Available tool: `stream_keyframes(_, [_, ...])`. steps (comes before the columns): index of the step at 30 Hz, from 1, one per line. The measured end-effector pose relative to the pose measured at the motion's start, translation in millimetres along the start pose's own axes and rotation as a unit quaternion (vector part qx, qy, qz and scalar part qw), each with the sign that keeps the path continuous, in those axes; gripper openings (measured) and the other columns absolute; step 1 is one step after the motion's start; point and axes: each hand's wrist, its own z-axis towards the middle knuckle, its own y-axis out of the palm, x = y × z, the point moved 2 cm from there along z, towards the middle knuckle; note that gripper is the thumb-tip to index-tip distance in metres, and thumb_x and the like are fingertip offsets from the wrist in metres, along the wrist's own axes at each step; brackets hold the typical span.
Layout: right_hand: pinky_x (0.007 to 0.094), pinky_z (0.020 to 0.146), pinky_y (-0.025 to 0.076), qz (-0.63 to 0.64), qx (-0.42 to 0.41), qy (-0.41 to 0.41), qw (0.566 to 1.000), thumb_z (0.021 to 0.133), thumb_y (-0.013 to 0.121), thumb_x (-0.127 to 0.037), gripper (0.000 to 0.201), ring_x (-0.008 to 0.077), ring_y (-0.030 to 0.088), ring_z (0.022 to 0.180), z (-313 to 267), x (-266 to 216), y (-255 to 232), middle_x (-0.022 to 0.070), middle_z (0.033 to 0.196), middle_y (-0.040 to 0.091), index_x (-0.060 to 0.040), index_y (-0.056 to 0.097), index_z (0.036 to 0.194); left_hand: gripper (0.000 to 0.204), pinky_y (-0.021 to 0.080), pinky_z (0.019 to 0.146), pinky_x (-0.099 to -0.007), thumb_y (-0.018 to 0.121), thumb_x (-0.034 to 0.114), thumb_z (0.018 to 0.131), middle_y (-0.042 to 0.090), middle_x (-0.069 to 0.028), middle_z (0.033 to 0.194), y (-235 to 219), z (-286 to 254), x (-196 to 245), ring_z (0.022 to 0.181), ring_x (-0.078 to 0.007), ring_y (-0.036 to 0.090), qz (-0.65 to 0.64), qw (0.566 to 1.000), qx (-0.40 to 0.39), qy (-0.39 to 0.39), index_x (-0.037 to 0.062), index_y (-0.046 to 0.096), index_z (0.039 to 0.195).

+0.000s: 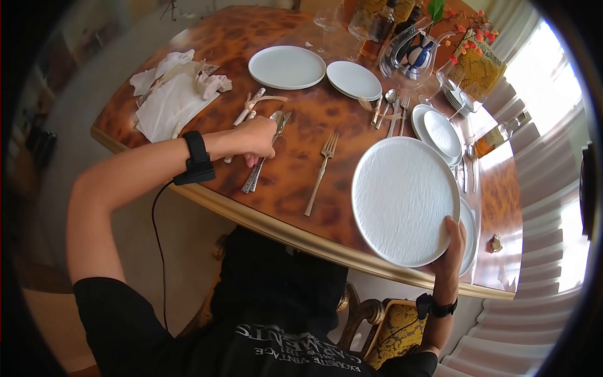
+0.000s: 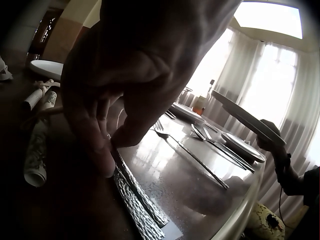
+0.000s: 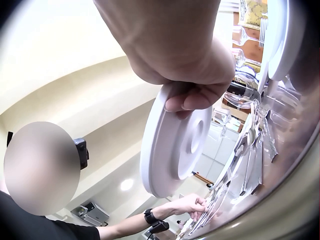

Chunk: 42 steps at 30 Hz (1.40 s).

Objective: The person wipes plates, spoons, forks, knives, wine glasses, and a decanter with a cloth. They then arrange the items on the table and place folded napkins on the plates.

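My left hand (image 1: 256, 137) pinches textured silver cutlery handles (image 1: 251, 181) lying close together near the table's front edge. A spoon bowl (image 1: 276, 117) and another slim tip show beyond the fingers. In the left wrist view the fingertips press around the silver handles (image 2: 137, 200). My right hand (image 1: 453, 248) grips a large white plate (image 1: 405, 198) by its rim and holds it tilted above the table. From the right wrist, the plate's ringed underside (image 3: 175, 150) faces the camera. Between the hands lies a gold-toned fork (image 1: 323, 169).
Left of the cutlery lie a ribbon-tied roll (image 1: 248, 108) and crumpled white paper (image 1: 173, 100). White plates (image 1: 287, 66) stand farther back. Stacked plates (image 1: 441, 133) and more cutlery (image 1: 396, 116) are on the right. A glass decanter (image 1: 405, 60) and bottles stand at the back.
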Motion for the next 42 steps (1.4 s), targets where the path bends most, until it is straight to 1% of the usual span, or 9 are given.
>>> stream_keyframes(2, [0.0291,0.064,0.050,0.008,0.007,0.002,1.000,0.091,0.052,-0.025,0.036,0.0173,0.061,0.079,1.4,-0.9,3.9,0.0103,0.093,0.058,0.0020,0.054,0.115,0.025,0.056,0.048,-0.0346,0.064,0.011,0.080,0.066,-0.0189,0.061,2.1,0.1,0.9,0.053,-0.0266,0.068,0.011,1.000,-0.010,0.001,-0.0096,0.063,0.067])
stream_keyframes(4, [0.0302,0.065,0.051,0.036,-0.030,0.016,0.999,0.091,0.051,-0.023,0.034,0.0178,0.062,0.080,3.3,-2.7,8.2,0.0102,0.094,0.059,0.0012,0.054,0.115,0.031,0.056,0.059,-0.0436,0.064,0.021,0.083,0.066,-0.0226,0.069,8.2,-4.5,18.4,0.065,-0.0350,0.069,0.252,0.928,0.219,0.165,-0.0074,0.065,0.070])
stream_keyframes(13, [0.0271,0.068,0.044,0.006,-0.002,-0.012,1.000,0.093,0.052,-0.028,0.031,0.0130,0.055,0.080,-3.9,-23.1,34.2,0.0064,0.087,0.057,-0.0010,0.057,0.108,0.039,0.055,0.066,-0.0459,0.064,0.033,0.081,0.065,-0.0257,0.072,64.1,14.8,84.9,0.072,-0.0406,0.067,0.086,0.964,0.114,0.224,-0.0046,0.065,0.069])
stream_keyframes(16, [0.0297,0.064,0.050,0.000,0.018,-0.001,1.000,0.092,0.051,-0.023,0.034,0.0173,0.061,0.077,-1.7,-15.8,21.2,0.0103,0.093,0.059,0.0020,0.054,0.114,0.030,0.055,0.060,-0.0421,0.062,0.023,0.078,0.065,-0.0219,0.063,62.1,28.8,75.0,0.064,-0.0351,0.068,0.079,0.959,0.163,0.218,-0.0038,0.064,0.064])
stream_keyframes(19, [0.0288,0.063,0.049,-0.010,0.012,-0.001,1.000,0.092,0.052,-0.025,0.034,0.0169,0.060,0.078,-0.9,-10.9,17.7,0.0102,0.093,0.059,0.0023,0.054,0.113,0.027,0.054,0.049,-0.0355,0.058,0.014,0.077,0.060,-0.0120,0.047,36.8,16.4,59.7,0.045,-0.0230,0.064,-0.014,0.982,0.067,0.174,-0.0030,0.061,0.056])
stream_keyframes(29, [0.0274,0.075,0.047,0.010,-0.082,0.032,0.996,0.093,0.053,-0.020,0.031,0.0134,0.058,0.085,17.5,22.3,55.3,0.0076,0.096,0.060,0.0033,0.057,0.113,0.034,0.053,0.046,-0.0333,0.056,0.012,0.080,0.059,-0.0121,0.046,16.6,14.7,1.8,0.040,-0.0208,0.061,-0.022,0.992,0.059,0.105,-0.0034,0.059,0.050])
stream_keyframes(36, [0.0236,0.045,0.044,-0.037,-0.175,0.080,0.981,0.097,0.047,-0.023,0.029,0.0107,0.054,0.056,26.8,58.5,93.1,0.0050,0.082,0.060,0.0026,0.054,0.110,0.036,0.047,0.038,-0.0298,0.058,0.013,0.084,0.059,-0.0125,0.047,7.9,13.3,-7.5,0.036,-0.0182,0.056,-0.059,0.986,0.087,0.128,-0.0043,0.059,0.052])
stream_keyframes(39, [0.0219,0.047,0.045,-0.053,-0.215,0.137,0.966,0.100,0.046,-0.027,0.037,0.0096,0.056,0.057,23.6,53.3,101.0,0.0052,0.083,0.061,0.0020,0.050,0.123,0.039,0.036,0.033,-0.0265,0.061,0.022,0.091,0.057,-0.0075,0.047,2.4,9.8,-10.2,0.033,-0.0113,0.048,-0.126,0.980,0.106,0.113,-0.0007,0.058,0.060])
stream_keyframes(42, [0.0213,0.044,0.045,-0.101,-0.194,0.114,0.969,0.102,0.042,-0.031,0.037,0.0094,0.054,0.052,20.3,41.7,113.7,0.0045,0.081,0.060,0.0004,0.050,0.122,0.036,0.041,0.037,-0.0254,0.061,0.022,0.091,0.059,-0.0092,0.049,-2.0,11.8,-11.7,0.041,-0.0131,0.058,-0.175,0.963,0.157,0.132,-0.0030,0.061,0.065])
